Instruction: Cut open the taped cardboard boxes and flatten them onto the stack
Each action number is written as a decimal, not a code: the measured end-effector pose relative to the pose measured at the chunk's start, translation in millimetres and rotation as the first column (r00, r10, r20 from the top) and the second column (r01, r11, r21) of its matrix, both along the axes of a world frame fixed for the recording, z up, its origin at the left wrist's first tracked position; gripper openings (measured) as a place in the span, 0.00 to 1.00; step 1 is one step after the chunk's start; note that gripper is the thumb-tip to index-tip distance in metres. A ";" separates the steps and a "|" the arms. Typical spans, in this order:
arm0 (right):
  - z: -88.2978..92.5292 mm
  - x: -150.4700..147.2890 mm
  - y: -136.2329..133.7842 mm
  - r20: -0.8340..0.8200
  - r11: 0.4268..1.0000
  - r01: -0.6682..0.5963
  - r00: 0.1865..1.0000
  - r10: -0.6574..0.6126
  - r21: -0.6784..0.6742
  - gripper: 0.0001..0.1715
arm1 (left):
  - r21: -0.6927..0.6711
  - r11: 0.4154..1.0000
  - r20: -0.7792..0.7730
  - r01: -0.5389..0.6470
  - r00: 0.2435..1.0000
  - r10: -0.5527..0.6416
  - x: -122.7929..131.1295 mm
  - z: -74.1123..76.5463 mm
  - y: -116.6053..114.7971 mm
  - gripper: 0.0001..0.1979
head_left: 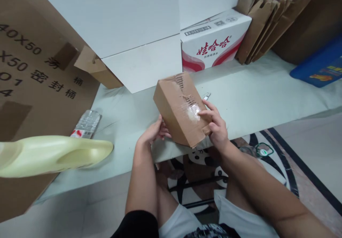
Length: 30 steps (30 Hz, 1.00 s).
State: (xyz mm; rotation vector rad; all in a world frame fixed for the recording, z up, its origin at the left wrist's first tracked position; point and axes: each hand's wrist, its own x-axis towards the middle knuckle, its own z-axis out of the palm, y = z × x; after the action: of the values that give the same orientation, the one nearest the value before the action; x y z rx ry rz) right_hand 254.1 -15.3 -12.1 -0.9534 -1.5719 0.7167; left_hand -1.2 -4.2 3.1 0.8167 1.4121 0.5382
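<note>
A brown cardboard box (175,113) is held tilted at the front of the table, between my two hands. Its top face has a torn, rough strip and a shiny patch of clear tape. My left hand (157,130) supports the lower left side, its fingers curling partly out of sight under the box. Along the right edge, my right hand (217,125) grips the box, with a fingertip touching the shiny patch. Just behind the box lies a small silvery item (207,96), partly hidden, its kind unclear.
White cartons (144,63) and a white-and-red carton (213,47) stand along the back of the table (240,99). Folded cardboard (263,27) leans beside them. To the left are a big printed carton (32,77), a clear-wrapped packet (87,124) and a pale yellow plastic object (53,156).
</note>
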 end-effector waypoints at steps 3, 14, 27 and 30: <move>1.9 3.3 2.9 0.026 0.995 -0.102 0.994 0.102 -0.008 0.30 | 0.150 0.989 -0.262 0.001 0.964 0.039 -5.7 -3.7 1.4 0.27; -7.9 -13.8 8.0 0.038 0.926 -0.348 0.934 0.356 -0.144 0.35 | 0.912 0.406 -0.225 0.066 0.906 0.358 -5.7 10.2 5.8 0.27; -12.4 3.6 41.9 0.775 0.870 0.403 0.631 -0.041 -0.283 0.12 | 0.926 0.373 -0.193 0.050 0.914 0.357 -6.8 2.3 5.6 0.24; 1.6 10.7 27.1 0.491 0.906 0.359 0.845 -0.213 -0.224 0.11 | 0.929 0.367 -0.189 0.051 0.917 0.350 -5.5 -0.3 5.3 0.23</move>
State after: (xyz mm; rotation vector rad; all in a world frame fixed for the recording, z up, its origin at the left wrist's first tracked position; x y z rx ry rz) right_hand 264.7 11.7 -10.5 -1.6555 -1.6855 0.5516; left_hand -6.7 1.1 2.8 1.7905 1.4655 1.4931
